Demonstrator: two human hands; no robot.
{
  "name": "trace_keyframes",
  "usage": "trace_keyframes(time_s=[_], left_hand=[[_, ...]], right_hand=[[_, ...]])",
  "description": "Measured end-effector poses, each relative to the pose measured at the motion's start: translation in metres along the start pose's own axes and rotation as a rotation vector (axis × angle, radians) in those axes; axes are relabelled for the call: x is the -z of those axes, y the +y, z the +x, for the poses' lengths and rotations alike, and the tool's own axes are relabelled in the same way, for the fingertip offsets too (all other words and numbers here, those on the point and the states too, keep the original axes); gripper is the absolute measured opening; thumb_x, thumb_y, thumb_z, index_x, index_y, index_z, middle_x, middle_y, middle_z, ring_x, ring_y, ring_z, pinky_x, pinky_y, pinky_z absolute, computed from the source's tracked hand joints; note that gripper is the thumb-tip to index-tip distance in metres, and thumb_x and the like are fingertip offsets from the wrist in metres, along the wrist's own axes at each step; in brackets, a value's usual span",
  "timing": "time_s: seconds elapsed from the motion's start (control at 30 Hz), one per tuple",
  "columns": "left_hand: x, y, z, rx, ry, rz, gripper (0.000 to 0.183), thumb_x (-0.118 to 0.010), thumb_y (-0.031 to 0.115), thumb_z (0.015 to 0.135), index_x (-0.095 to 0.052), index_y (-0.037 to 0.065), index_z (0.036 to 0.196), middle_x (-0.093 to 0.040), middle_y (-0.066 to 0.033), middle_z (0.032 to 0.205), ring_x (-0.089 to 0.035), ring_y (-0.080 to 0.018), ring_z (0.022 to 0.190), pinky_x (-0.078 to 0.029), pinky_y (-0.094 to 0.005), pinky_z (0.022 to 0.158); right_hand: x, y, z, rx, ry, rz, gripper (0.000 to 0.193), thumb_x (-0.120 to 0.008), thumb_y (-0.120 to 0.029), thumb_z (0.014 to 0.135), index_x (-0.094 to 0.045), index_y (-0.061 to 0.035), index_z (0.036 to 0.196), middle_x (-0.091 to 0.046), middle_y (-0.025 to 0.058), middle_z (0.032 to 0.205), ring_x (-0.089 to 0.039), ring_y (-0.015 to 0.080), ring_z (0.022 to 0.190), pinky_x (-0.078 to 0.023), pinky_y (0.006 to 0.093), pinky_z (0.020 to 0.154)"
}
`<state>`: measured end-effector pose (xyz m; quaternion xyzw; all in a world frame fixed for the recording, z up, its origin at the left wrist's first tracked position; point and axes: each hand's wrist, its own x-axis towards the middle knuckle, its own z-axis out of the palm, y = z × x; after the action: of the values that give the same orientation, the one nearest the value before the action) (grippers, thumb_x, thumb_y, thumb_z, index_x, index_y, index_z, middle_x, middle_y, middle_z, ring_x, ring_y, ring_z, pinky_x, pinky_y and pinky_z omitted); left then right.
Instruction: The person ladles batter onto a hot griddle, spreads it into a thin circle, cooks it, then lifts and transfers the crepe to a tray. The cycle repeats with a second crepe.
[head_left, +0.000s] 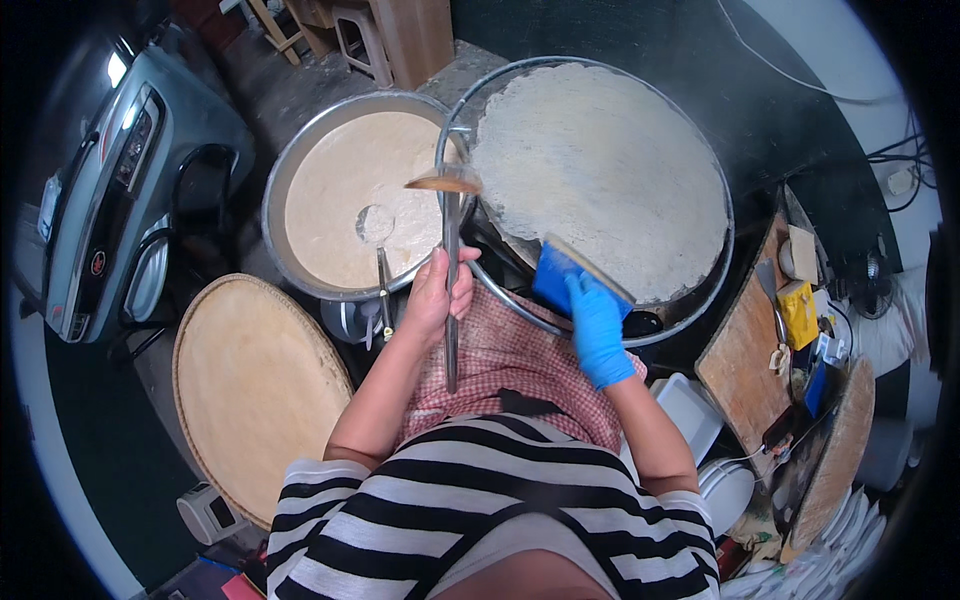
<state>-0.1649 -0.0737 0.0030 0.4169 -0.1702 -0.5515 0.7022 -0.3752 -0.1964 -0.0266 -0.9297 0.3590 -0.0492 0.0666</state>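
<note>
Batter point(340, 190) fills a wide metal basin point(275, 215) in front of the person, with a ladle point(382, 275) dipped in it and its handle hanging over the near rim. Just to its right, a pale, thin sheet point(600, 170) covers most of a large round griddle point(733, 240), leaving dark metal bare along the near edge.

Bare left hand point(440, 295) is closed around the shaft of a long-handled spreader point(451, 350), whose curved wooden head is up, over where the two rims meet. Gloved right hand point(594, 325) grips a flat blue tool point(556, 280) with a tan edge, brush or scraper, at the griddle's near edge; whether it touches the sheet, I cannot tell.

Off to the left is a round, pale tray point(255, 390) with a braided rim; to the right, a yellow packet point(797, 313) lies by a wooden worktop point(740, 350)
</note>
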Motion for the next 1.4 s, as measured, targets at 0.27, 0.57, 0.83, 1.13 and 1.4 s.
trace_keyframes(time_s=[0.27, 0.57, 0.83, 1.13, 1.4], left_hand=[[0.052, -0.007, -0.012, 0.144, -0.158, 0.022, 0.064, -0.022, 0.057, 0.091, -0.052, 0.001, 0.093, -0.032, 0.0033, 0.047, -0.03, -0.0065, 0.033, -0.028, -0.0214, 0.034], [0.055, -0.007, -0.015, 0.305, -0.284, 0.137, 0.068, -0.025, 0.061, 0.088, -0.053, -0.002, 0.088, -0.033, 0.002, 0.045, -0.031, -0.0068, 0.034, -0.029, -0.0217, 0.033], [0.042, 0.0, -0.024, 0.322, 0.092, 0.38, 0.056, -0.032, 0.051, 0.093, -0.054, 0.0, 0.087, -0.034, 0.003, 0.047, -0.029, -0.0072, 0.034, -0.026, -0.0218, 0.035], [0.065, 0.003, -0.041, 0.282, 0.244, 0.271, 0.054, -0.031, 0.05, 0.094, -0.052, 0.001, 0.09, -0.034, 0.0026, 0.048, -0.029, -0.0075, 0.035, -0.026, -0.0224, 0.035], [0.063, -0.004, -0.042, 0.33, 0.261, 0.209, 0.053, -0.03, 0.05, 0.094, -0.052, 0.002, 0.091, -0.032, 0.002, 0.048, -0.029, -0.0088, 0.034, -0.027, -0.024, 0.034]], right_hand=[[0.052, 0.01, -0.023, -0.018, 0.141, 0.73, 0.051, -0.058, 0.003, 0.075, -0.044, 0.0004, 0.125, -0.058, 0.0138, 0.112, -0.059, 0.0238, 0.095, -0.047, 0.0332, 0.081], [0.048, 0.021, 0.001, -0.447, -0.247, 1.456, 0.046, -0.06, -0.027, 0.084, -0.051, 0.0007, 0.12, -0.059, 0.005, 0.106, -0.055, 0.013, 0.091, -0.044, 0.0266, 0.082], [0.095, 0.012, -0.007, -0.411, -0.174, 1.631, 0.05, -0.065, -0.023, 0.076, -0.051, 0.0034, 0.117, -0.061, 0.0061, 0.101, -0.056, 0.0131, 0.087, -0.046, 0.0266, 0.08], [0.055, 0.025, 0.022, 0.126, 0.088, 0.309, 0.037, -0.057, 0.002, 0.071, -0.057, -0.0038, 0.107, -0.058, 0.0183, 0.101, -0.057, 0.0335, 0.09, -0.046, 0.0385, 0.081], [-0.023, -0.035, 0.03, 0.193, -0.008, -0.096, 0.029, -0.05, -0.005, 0.077, -0.051, -0.0025, 0.106, -0.052, 0.0177, 0.101, -0.056, 0.0297, 0.088, -0.049, 0.0377, 0.07]])
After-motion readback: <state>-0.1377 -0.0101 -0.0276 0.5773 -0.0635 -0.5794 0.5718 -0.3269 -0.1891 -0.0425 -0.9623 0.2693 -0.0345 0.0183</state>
